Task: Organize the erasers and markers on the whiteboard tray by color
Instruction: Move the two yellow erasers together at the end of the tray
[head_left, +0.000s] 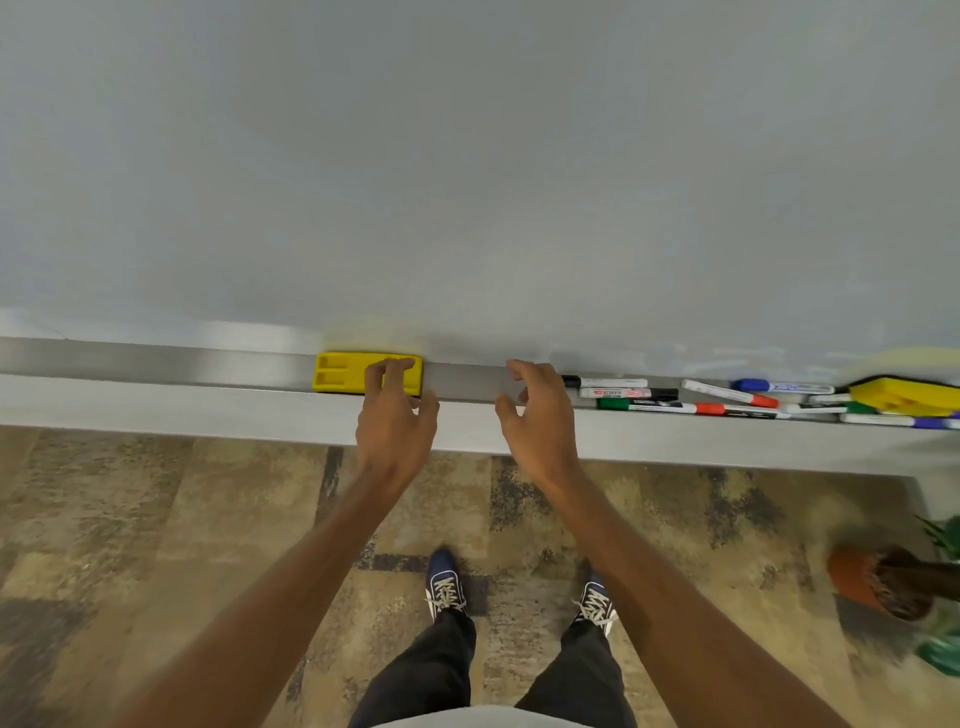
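A yellow eraser (340, 373) lies flat on the metal whiteboard tray (156, 361), left of centre. My left hand (395, 421) reaches over its right end; the fingertips rest on top and the thumb stands apart, gripping nothing. My right hand (537, 421) hovers open over bare tray, just left of a jumble of markers. That jumble includes two black-capped markers (613, 383), a green one (623, 404), a red-capped one (727, 392) and a blue one (779, 386). A second yellow eraser (904, 397) sits on markers at the far right.
The whiteboard (467, 182) fills the upper view. The tray stretches bare to the left of the eraser. Patterned carpet and my two shoes are below. A potted plant (878, 582) stands on the floor at the right.
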